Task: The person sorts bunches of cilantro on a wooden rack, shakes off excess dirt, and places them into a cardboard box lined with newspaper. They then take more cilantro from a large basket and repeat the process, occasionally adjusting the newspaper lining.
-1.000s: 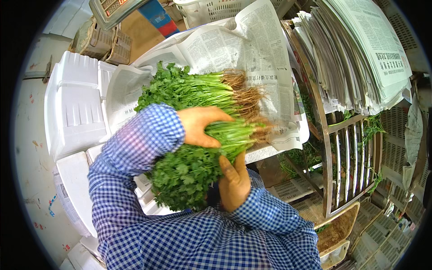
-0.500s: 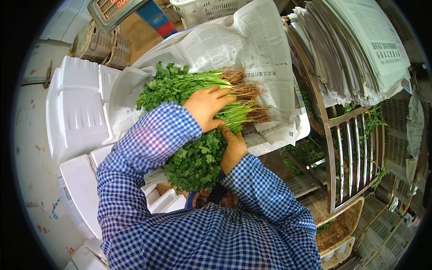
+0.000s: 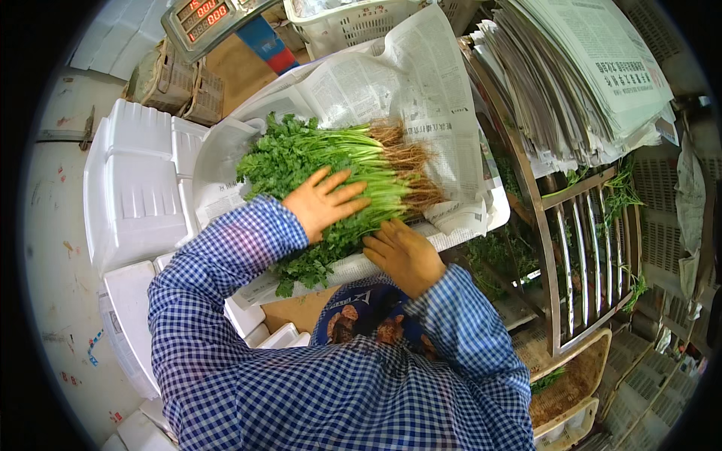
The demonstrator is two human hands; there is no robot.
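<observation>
Being prob. light, soft & easily bruised, herbs (image 3: 353, 152) are best held mid-stem — L hand (image 3: 320, 207) is laid spread; grip of R hand (image 3: 406, 255) can't be told.

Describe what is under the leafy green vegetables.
Printed newspaper spreads out from under the leafy green vegetables, visible beyond their leaves and brown roots. The part directly beneath them is covered, so it cannot be seen.

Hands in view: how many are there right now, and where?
2. The left hand is spread over the leafy greens; the right hand is at their near edge, close to the roots. No other hand shows.
</observation>
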